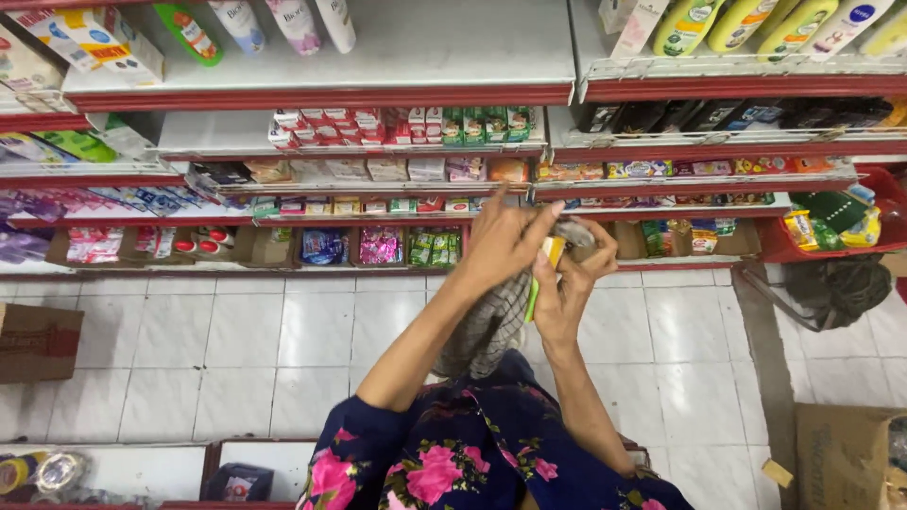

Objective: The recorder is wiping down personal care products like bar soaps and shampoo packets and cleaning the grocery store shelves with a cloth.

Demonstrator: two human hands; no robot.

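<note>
hands (534,260) clasp a yellow packet (551,253) near the shelf edge (378,220).

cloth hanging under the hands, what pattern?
Grey-and-white checked cloth, clearest in the head view.

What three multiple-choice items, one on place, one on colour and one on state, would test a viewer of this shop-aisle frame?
1. Where is the red basket?
A. on the floor tiles at the left edge
B. at the right end of the shelves
C. on the top shelf

2. What colour is the slim packet held between the hands?
A. yellow and green
B. blue
C. black

3. How do the two hands stand?
A. hanging apart at the sides
B. flat on the floor
C. raised together in front of the shelves

Answers:
1 B, the basket sits by the lower shelves on the right.
2 A, yellow top with a green strip below.
3 C, the left hand and right hand meet around the packet, with a checked cloth hanging below them.
</note>
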